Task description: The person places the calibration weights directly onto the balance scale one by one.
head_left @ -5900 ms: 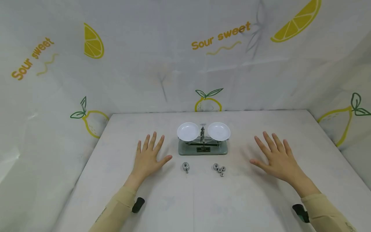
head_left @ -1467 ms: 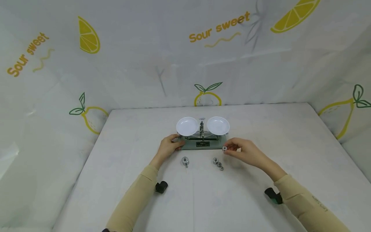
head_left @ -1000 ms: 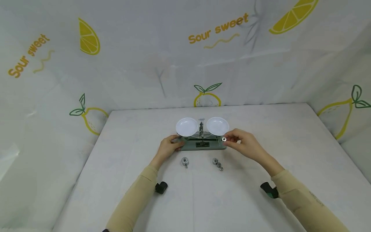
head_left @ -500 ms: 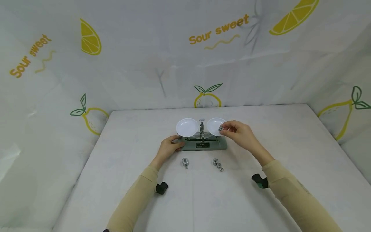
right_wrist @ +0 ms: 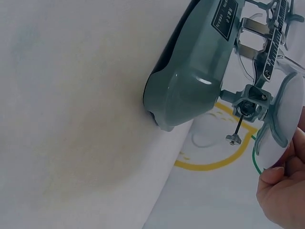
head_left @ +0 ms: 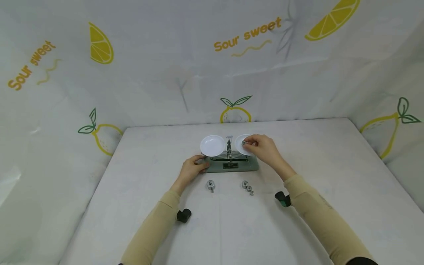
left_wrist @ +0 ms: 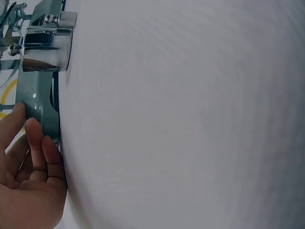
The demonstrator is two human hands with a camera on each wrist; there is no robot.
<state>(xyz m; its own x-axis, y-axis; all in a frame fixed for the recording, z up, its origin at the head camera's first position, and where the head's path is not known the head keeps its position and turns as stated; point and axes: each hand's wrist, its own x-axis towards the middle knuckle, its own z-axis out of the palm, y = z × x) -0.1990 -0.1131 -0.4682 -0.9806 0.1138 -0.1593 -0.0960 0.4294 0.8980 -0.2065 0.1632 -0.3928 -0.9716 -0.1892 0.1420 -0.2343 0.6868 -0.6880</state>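
Observation:
A balance scale [head_left: 216, 168] with a grey-green base stands at the table's middle, its white left pan [head_left: 212, 145] bare. My left hand [head_left: 190, 170] grips the left end of the base, thumb in front; in the left wrist view its fingertips touch the base's end. Between thumb and fingertips, my right hand [head_left: 266, 149] pinches a small metal weight [head_left: 244, 142] over the right pan [head_left: 238, 148]. Whether the weight touches the pan I cannot tell. In the right wrist view, the pan [right_wrist: 291, 107] hides the weight, and my right hand [right_wrist: 285, 198] is by its rim.
In front of the scale, a large metal weight [head_left: 210, 184] stands with a tiny one [head_left: 212, 191] before it. To their right, three weights [head_left: 244, 184] of falling size form a slanting row. A white lemon-print sheet [head_left: 149, 73] hangs behind the white table [head_left: 218, 228].
My right hand has carried the small weight from beside the base's right end, up and leftward to over the right pan. My left hand keeps its place on the base.

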